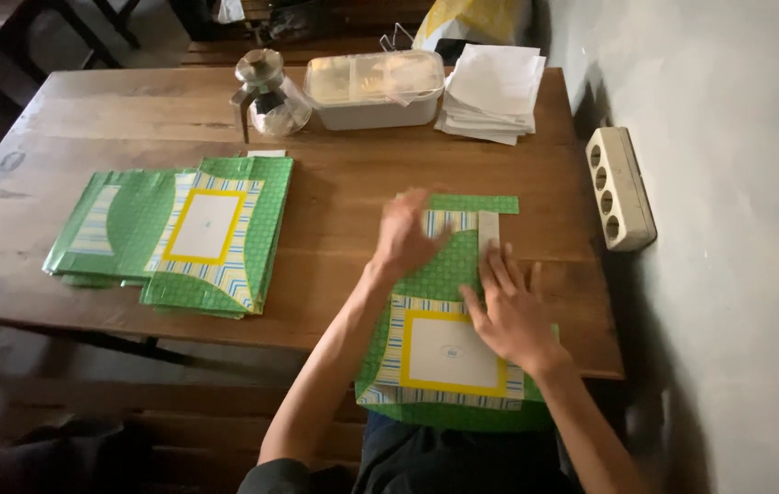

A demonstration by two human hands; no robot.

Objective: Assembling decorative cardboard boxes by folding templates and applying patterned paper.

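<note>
— Two hands are down flat on one green paper bag [449, 352], so we judge the pressing and creasing of its upper fold to be the step in hand. Where does that bag lie?

— On the worktop [335, 183], at its near edge, with the lower end overhanging toward us. The left hand [405, 238] rests on the bag's upper part, fingers spread and blurred; it grips nothing. The right hand [513, 316] lies just below and right of it, fingers [502, 267] stretched open, pressing beside the pale strip [488, 230] at the bag's top.

— What would the next move call for?

— In our judgement, firm even pressure along the fold, keeping the flap square.

— And around the bag?

— Left of it, well apart, sits a stack of like green bags [179, 233]. Beyond it stand a lidded plastic box [373, 89], a pile of white paper [492, 91] and a glass jar [270, 94]. Right of it, a grey wall carries a socket block [620, 187]. The wooden surface is dark and worn.
</note>
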